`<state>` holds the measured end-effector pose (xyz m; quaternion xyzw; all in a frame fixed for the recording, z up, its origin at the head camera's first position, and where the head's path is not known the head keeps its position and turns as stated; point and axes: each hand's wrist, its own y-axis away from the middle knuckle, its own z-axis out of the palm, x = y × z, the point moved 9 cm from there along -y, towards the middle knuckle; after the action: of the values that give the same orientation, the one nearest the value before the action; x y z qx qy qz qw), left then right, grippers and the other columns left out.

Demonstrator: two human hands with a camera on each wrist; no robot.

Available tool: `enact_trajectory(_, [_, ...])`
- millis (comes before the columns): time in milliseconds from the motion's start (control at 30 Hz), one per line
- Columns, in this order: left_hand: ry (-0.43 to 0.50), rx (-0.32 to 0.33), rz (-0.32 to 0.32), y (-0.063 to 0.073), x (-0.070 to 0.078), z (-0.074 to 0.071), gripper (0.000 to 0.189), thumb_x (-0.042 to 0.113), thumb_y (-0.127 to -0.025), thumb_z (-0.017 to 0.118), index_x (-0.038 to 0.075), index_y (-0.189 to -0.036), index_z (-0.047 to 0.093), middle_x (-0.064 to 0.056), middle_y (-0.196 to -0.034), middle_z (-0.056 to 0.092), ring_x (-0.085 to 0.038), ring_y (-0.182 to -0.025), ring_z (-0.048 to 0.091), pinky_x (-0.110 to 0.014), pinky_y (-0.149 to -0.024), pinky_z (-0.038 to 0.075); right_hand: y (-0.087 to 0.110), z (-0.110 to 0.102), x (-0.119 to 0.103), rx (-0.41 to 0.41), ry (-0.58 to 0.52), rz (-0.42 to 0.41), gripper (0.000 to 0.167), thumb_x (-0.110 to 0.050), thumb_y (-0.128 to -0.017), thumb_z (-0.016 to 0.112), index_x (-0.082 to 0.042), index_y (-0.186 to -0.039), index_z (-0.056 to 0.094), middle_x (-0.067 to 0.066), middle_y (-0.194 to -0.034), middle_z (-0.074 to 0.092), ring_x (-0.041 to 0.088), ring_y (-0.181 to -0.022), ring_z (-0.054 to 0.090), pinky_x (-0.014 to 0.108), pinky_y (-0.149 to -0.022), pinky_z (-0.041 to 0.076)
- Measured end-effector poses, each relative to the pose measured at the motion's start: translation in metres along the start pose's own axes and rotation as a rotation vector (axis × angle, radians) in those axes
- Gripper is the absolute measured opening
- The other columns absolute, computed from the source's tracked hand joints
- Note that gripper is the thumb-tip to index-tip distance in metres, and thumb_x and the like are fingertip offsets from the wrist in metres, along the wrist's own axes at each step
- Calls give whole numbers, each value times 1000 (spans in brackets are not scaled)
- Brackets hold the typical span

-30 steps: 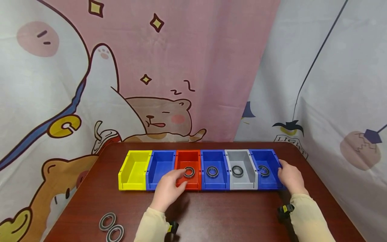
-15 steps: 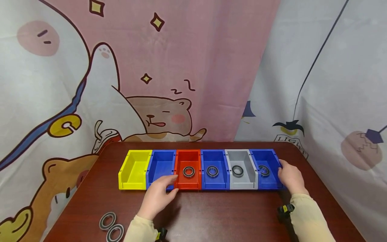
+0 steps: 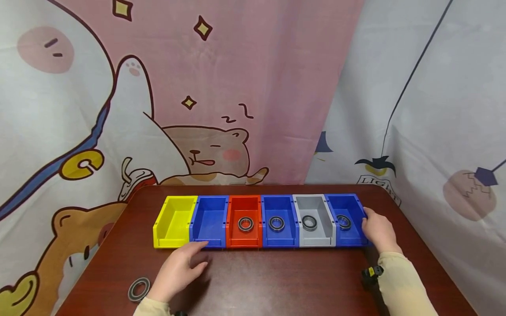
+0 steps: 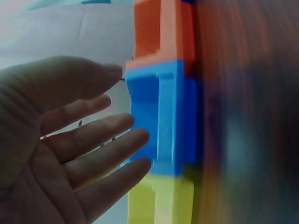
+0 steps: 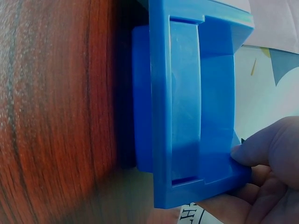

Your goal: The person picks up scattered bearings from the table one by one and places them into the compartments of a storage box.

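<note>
My left hand point(image 3: 175, 271) is over the table in front of the second bin from the left, a blue bin point(image 3: 208, 219). The left wrist view shows its fingers spread and nothing held. At the row's right end my right hand point(image 3: 379, 230) pinches the side wall of the last blue bin point(image 5: 187, 102), thumb inside and fingers outside. Ball bearings lie singly in the red bin point(image 3: 245, 224), the middle blue bin point(image 3: 276, 224), the grey bin point(image 3: 309, 223) and the last blue bin. Another bearing point(image 3: 139, 289) lies on the table left of my left hand.
A yellow bin point(image 3: 174, 221) stands at the left end of the joined row. The row sits near the back of the dark wooden table point(image 3: 284, 281). A printed curtain point(image 3: 292, 96) hangs behind.
My left hand has drawn back from the red bin, leftward and toward me. Its arm now covers the nearer of the two table bearings. The right hand has kept its place.
</note>
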<state>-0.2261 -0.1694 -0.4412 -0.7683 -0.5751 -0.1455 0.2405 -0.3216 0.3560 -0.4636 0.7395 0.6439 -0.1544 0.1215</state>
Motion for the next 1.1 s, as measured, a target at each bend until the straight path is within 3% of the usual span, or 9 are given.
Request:
enact_trajectory(467, [-63, -158, -108, 36, -66, -27, 67, 14, -73, 87, 6, -134, 60, -9, -127, 63, -28, -115, 60, -51, -95, 50, -1, -1, -1, 6, 7, 2, 47, -4, -97, 48, 18, -137, 39, 44, -128, 47, 59, -112, 51, 66, -90, 43])
enact_trajectory(600, [-47, -225, -175, 44, -86, -31, 71, 16, -73, 87, 5, -137, 57, -14, -131, 60, -33, -117, 58, -54, -93, 50, -1, 0, -1, 3, 12, 4, 47, -5, -97, 48, 18, -137, 39, 43, -128, 47, 58, -112, 51, 66, -91, 43])
enact_trajectory(867, [-9, -359, -273, 61, -128, -39, 79, 9, -71, 86, 1, -141, 51, -29, -138, 49, -47, -122, 50, -60, -91, 48, -2, 0, 0, 2, 15, 9, 47, -5, -97, 48, 17, -138, 39, 43, -128, 47, 58, -112, 51, 66, -91, 43])
enact_trajectory(1100, [3, -407, -354, 73, -153, -35, 83, 8, -67, 88, 3, -141, 51, -33, -138, 47, -52, -122, 47, -61, -90, 49, -2, -1, 0, 10, 23, 2, 47, -5, -97, 48, 17, -137, 40, 43, -127, 49, 58, -110, 52, 66, -90, 44])
